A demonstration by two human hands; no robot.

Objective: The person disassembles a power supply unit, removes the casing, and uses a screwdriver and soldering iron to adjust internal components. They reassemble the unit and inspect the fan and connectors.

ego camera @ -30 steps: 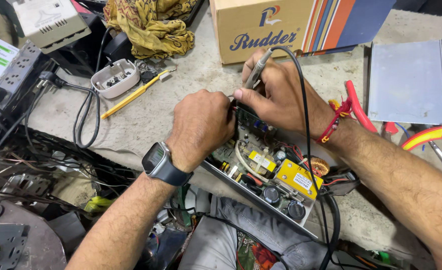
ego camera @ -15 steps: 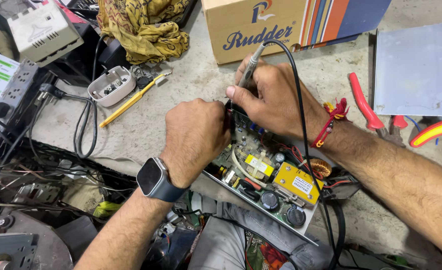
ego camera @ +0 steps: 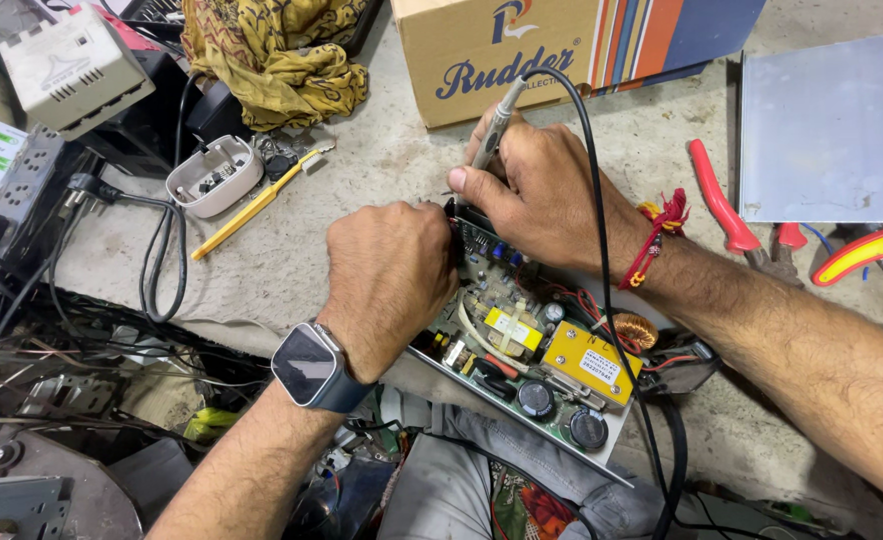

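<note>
Head view looks down on a concrete work surface [ego camera: 382, 170], with an open circuit board [ego camera: 532, 350] as the landmark. This board lies tilted at the near edge of the surface, carrying a yellow-labelled transformer, a yellow block, dark round capacitors and a copper coil.

Left hand [ego camera: 392, 280] sits over the board's upper-left end, curled into a loose fist with its fingers together against that end; what they pinch is hidden. A smartwatch [ego camera: 310, 367] is on that wrist.

Right hand [ego camera: 542, 195] rests just above the board, fingers clamped around a grey soldering iron [ego camera: 492, 130] held pen-style, its tip pointing down at the board's upper end beside the left knuckles. A black cable [ego camera: 602, 260] runs from the iron, arcs over this hand and crosses the board. A red thread bracelet [ego camera: 657, 235] circles the wrist.

Behind the board stands a cardboard box [ego camera: 562, 50]. Right of the board lie red-handled pliers [ego camera: 722, 205] and a grey metal cover [ego camera: 827, 135]. Left of the board lie a yellow screwdriver [ego camera: 247, 210], a white plastic adapter casing [ego camera: 214, 175] and a yellow patterned cloth [ego camera: 272, 55].
</note>
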